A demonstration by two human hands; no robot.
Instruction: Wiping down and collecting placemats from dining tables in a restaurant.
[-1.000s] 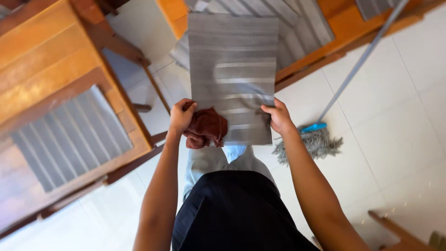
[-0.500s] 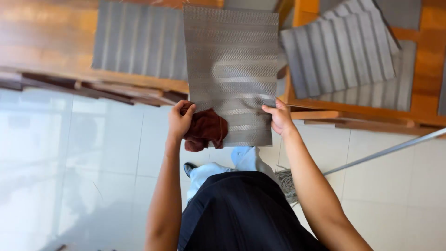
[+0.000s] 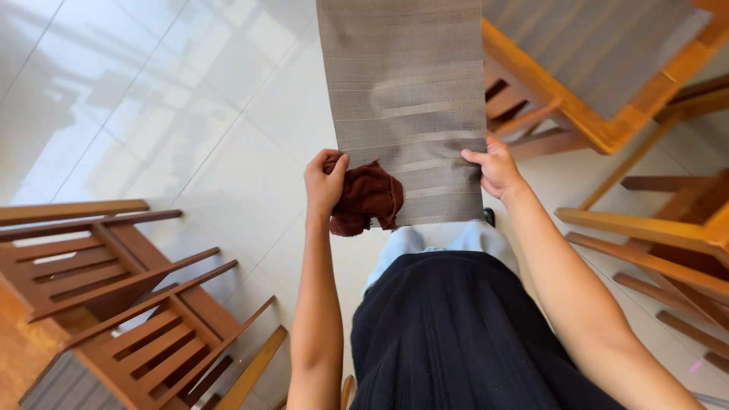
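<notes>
Two bare hands hold up one long grey woven mat (image 3: 406, 106) with pale stripes, out in front of the person, above the shiny white tile floor (image 3: 190, 114). The mat is already lifted clear of any table or chair. It is not yet put down anywhere.

The left hand (image 3: 325, 182) grips the mat's lower left corner. Its fingers are curled tight around that corner and around a crumpled dark red cloth (image 3: 367, 197) too. The cloth hangs just under the fist.

The right hand (image 3: 497, 168) pinches the mat's lower right edge, thumb on top, fingers tucked behind. Both arms reach forward, elbows a little bent.

Brown wooden slatted chairs (image 3: 129, 304) stand near the left edge of the floor. An orange wooden table (image 3: 585, 121) stands at the upper right.
</notes>
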